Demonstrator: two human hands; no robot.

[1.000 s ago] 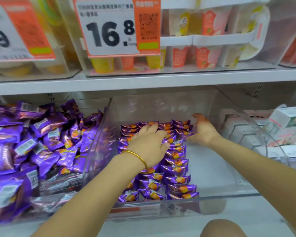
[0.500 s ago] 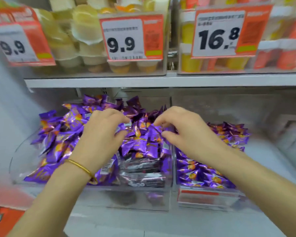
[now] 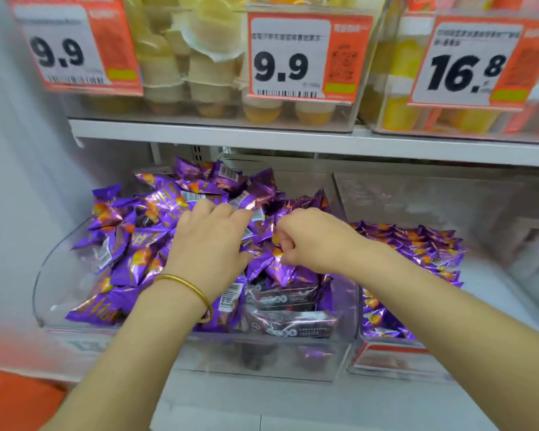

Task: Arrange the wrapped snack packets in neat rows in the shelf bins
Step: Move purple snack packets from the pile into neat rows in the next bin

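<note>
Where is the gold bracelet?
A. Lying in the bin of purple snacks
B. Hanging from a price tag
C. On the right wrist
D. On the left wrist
D. The gold bracelet circles the wrist just behind the left hand, which is down among the purple snack packets; the right hand has a bare wrist.
</note>
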